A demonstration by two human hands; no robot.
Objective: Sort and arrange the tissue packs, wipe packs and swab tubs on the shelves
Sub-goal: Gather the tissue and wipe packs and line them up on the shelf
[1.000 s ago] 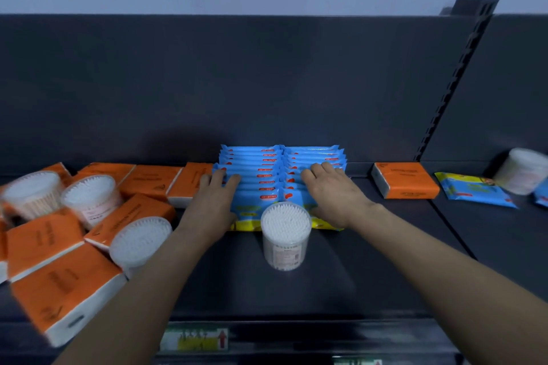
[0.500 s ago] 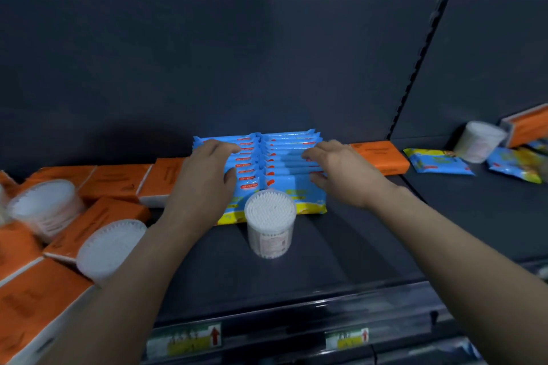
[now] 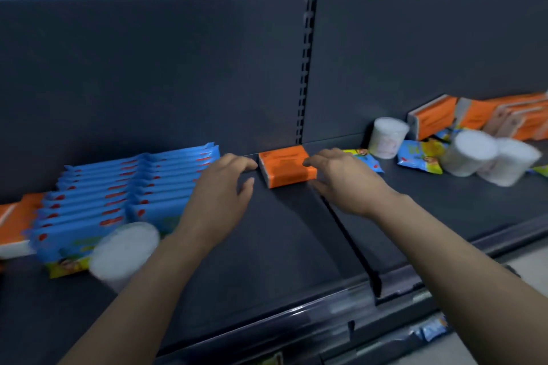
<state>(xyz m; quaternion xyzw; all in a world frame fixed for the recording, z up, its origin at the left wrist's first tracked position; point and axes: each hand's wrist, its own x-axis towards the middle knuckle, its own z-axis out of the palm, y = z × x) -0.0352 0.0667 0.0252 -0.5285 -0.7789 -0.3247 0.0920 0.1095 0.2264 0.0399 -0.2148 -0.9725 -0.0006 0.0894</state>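
Head view: orange tissue pack (image 3: 286,165) lies between both hands' spread fingers (image 3: 243,163).

bare shelf (image 3: 281,246) ahead, tissue pack (image 3: 286,165) blocking the back

Both bare forearms reach forward toward the orange tissue pack (image 3: 285,165). The left hand (image 3: 221,190) hovers just left of it, fingers spread and curled. The right hand (image 3: 345,176) sits at its right edge, fingertips (image 3: 308,162) touching, palm down.
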